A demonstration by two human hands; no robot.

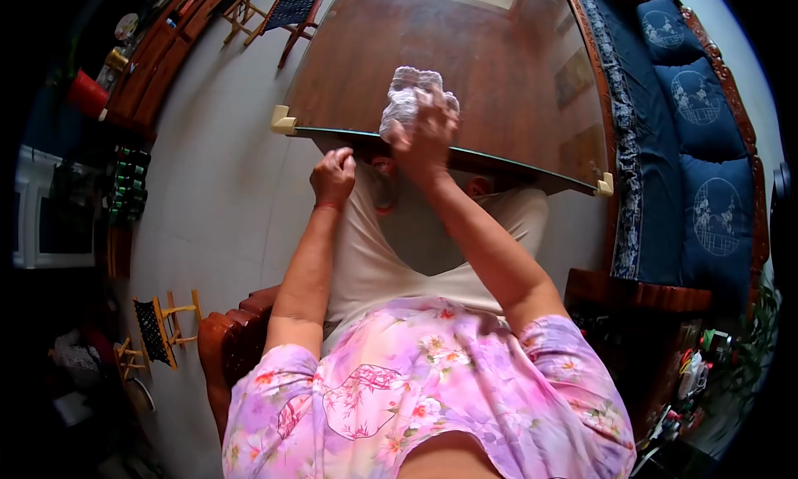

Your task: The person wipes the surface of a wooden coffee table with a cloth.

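A crumpled pale cloth (404, 98) lies on the dark wooden table top (507, 88), close to its front edge. My right hand (426, 138) is over the cloth's right side, its blurred fingers pressing and gripping the fabric. Just off the table's front edge, above my left knee, my left hand (333, 176) is curled into a loose fist. Nothing shows in its fingers.
Cream corner guards (283, 120) cover the table's front corners. To the right stands a wooden sofa with dark blue cushions (697, 97). Folding stools (293, 9) stand on the pale tiled floor (224, 163) at the left. My legs (366, 263) are against the table's front.
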